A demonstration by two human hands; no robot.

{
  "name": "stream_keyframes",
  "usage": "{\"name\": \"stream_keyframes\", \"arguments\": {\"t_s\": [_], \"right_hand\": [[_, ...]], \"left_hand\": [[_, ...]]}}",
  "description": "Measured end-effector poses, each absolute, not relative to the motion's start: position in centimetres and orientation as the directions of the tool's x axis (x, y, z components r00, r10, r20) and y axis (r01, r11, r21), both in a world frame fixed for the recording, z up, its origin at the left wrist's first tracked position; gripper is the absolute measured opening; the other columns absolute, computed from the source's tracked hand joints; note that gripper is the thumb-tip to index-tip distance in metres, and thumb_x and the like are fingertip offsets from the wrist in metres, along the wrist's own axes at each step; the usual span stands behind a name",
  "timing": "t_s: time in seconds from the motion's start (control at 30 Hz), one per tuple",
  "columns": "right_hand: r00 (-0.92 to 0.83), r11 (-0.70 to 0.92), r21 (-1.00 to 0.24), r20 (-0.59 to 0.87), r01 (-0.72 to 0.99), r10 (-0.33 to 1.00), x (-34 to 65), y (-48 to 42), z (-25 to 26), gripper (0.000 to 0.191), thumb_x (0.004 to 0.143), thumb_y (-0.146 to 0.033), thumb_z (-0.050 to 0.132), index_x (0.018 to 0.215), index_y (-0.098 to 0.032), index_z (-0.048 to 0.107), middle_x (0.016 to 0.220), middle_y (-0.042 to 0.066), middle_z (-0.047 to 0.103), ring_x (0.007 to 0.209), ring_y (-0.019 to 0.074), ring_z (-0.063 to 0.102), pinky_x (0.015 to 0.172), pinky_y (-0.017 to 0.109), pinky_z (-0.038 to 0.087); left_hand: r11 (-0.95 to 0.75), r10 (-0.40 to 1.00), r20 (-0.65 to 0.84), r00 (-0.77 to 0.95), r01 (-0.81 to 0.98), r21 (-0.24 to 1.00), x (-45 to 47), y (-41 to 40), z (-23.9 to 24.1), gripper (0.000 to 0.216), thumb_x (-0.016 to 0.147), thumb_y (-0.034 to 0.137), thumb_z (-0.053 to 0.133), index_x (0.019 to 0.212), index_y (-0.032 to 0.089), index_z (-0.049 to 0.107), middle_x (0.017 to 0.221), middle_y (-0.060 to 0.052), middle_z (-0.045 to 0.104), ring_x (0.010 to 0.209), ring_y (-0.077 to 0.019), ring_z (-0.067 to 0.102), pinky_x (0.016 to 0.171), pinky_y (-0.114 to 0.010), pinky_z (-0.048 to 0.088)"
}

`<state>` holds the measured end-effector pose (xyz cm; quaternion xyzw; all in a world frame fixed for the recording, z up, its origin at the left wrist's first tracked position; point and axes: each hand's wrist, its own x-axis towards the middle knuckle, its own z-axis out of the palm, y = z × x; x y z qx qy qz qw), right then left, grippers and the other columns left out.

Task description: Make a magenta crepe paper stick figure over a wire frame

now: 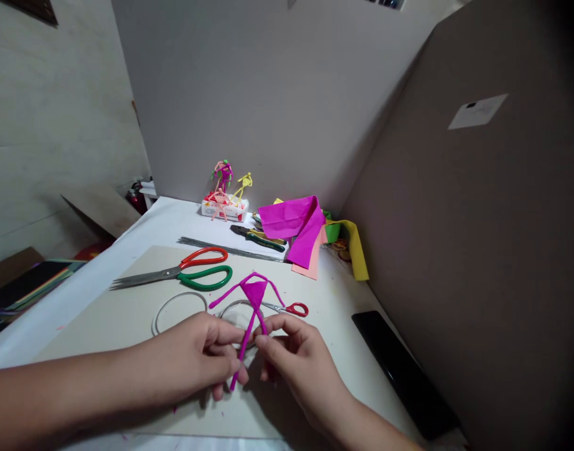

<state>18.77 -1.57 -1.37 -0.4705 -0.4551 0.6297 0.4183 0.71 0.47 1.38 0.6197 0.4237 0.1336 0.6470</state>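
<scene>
A magenta wire figure [253, 300] wrapped in crepe paper stands tilted between my hands, with a triangular body and thin arms. My left hand [199, 357] pinches its lower stem. My right hand [291, 351] pinches the same stem from the right, fingertips touching the paper. Both hands hover over a grey cardboard mat [122, 313].
Large scissors [183, 274] with red and green handles, small red scissors [291, 308], two wire rings [176, 310], a bundle of thin wires [225, 248], pliers [256, 237], coloured paper [305, 232], finished figures on a white box [225, 207], a dark phone [399, 369], partition walls behind and right.
</scene>
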Motion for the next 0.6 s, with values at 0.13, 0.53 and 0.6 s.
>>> {"name": "stream_keyframes", "arguments": {"t_s": [0.13, 0.53, 0.6], "right_hand": [[-0.201, -0.196, -0.973, -0.169, -0.120, 0.965, 18.7, -1.6, -1.3, 0.034, 0.068, -0.042, 0.078, 0.077, -0.015, 0.058, 0.049, -0.004, 0.058, 0.041, 0.0070, 0.049, 0.042, 0.017, 0.035], [-0.265, 0.402, -0.550, 0.314, 0.732, 0.912, 23.2, 1.3, -1.2, 0.015, 0.085, -0.020, 0.058, 0.095, -0.018, 0.070, 0.100, 0.010, 0.067, 0.094, 0.0222, 0.058, 0.083, 0.034, 0.045], [-0.272, 0.388, -0.494, 0.291, 0.778, 0.917, 24.0, 2.2, -1.7, 0.012, 0.079, -0.018, 0.066, 0.089, -0.019, 0.072, 0.095, 0.010, 0.068, 0.092, 0.0239, 0.057, 0.081, 0.035, 0.044]], "left_hand": [[0.089, 0.705, -0.270, 0.656, 0.295, 0.951, 0.5, 0.9, 1.7, 0.028, 0.085, 0.035, 0.055, 0.091, 0.014, 0.072, 0.081, -0.006, 0.071, 0.069, -0.0160, 0.061, 0.065, -0.025, 0.047], [-0.088, 0.944, -0.053, 0.326, 0.404, 0.911, -1.4, 3.0, 3.6, 0.029, 0.078, 0.045, 0.064, 0.072, 0.019, 0.077, 0.077, -0.004, 0.074, 0.075, -0.0201, 0.062, 0.069, -0.027, 0.044], [-0.049, 0.960, -0.058, 0.274, 0.370, 0.928, -1.8, 3.7, 3.5, 0.027, 0.077, 0.046, 0.067, 0.074, 0.021, 0.078, 0.085, -0.005, 0.076, 0.086, -0.0229, 0.064, 0.077, -0.029, 0.046]]}}
